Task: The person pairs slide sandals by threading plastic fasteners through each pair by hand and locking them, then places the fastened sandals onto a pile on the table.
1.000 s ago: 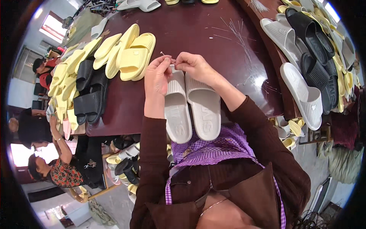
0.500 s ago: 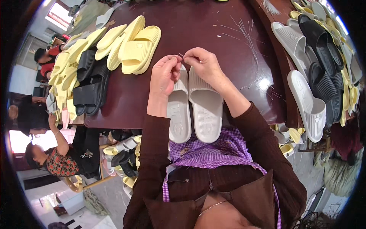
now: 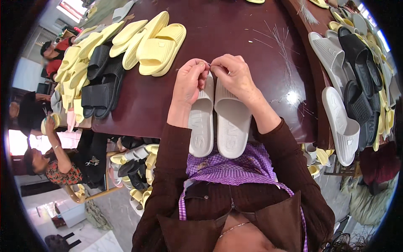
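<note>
Two pale grey slide sandals lie side by side at the table's near edge, the left slide (image 3: 200, 136) and the right slide (image 3: 232, 132), toes away from me. Over their toe ends, my left hand (image 3: 187, 86) is closed in a pinch. My right hand (image 3: 238, 80) pinches from the other side, its fingertips almost meeting the left's. Between the fingertips a thin dark strand (image 3: 209, 64) barely shows. The fingers hide the left slide's toe and part of the right slide's strap.
The dark red table (image 3: 210, 31) carries loose thin strands (image 3: 285, 54) to the right. Yellow slides (image 3: 161, 50) and black slides (image 3: 100, 94) are heaped at left. Grey slides (image 3: 340, 122) and black slides (image 3: 357, 59) pile up at right. A co-worker (image 3: 63, 164) handles a yellow slide at far left.
Both hands stay pinched together over the toes and have closed in slightly. The view has shifted a little. At far left, the co-worker's raised hand now has a yellow slide by it.
</note>
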A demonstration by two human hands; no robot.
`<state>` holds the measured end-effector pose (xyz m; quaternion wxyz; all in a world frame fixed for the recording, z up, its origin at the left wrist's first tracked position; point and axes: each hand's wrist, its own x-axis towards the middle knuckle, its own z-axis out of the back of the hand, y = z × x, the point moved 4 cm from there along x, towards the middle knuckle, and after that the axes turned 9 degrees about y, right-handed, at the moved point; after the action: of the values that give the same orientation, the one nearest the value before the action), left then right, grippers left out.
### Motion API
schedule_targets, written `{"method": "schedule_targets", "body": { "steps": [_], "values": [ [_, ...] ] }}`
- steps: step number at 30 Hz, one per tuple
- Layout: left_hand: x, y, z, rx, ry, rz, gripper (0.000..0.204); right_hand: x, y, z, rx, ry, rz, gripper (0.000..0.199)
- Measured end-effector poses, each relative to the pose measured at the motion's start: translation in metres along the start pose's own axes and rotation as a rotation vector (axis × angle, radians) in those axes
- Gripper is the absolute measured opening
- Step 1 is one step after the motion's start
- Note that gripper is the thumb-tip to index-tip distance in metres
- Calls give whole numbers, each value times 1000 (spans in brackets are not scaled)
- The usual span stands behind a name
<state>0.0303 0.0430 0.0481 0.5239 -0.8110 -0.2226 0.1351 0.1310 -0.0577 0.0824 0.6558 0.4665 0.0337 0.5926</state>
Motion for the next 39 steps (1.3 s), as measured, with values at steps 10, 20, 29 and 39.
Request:
{"method": "schedule_targets", "body": {
  "steps": [10, 20, 29, 39],
  "values": [
    [-3, 2, -3, 50, -9, -19, 10, -3, 0, 0, -10, -28, 19, 2],
    [-5, 5, -4, 209, -6, -17, 10, -5, 0, -1, 25, -35, 21, 3],
    [6, -10, -16, 261, -90, -176, 16, 1, -11, 21, -29, -207, 64, 4],
    [-49, -11, 103, 521, -517, -105, 20, -77, 56, 19, 223, 637, -125, 23]
  ]
}}
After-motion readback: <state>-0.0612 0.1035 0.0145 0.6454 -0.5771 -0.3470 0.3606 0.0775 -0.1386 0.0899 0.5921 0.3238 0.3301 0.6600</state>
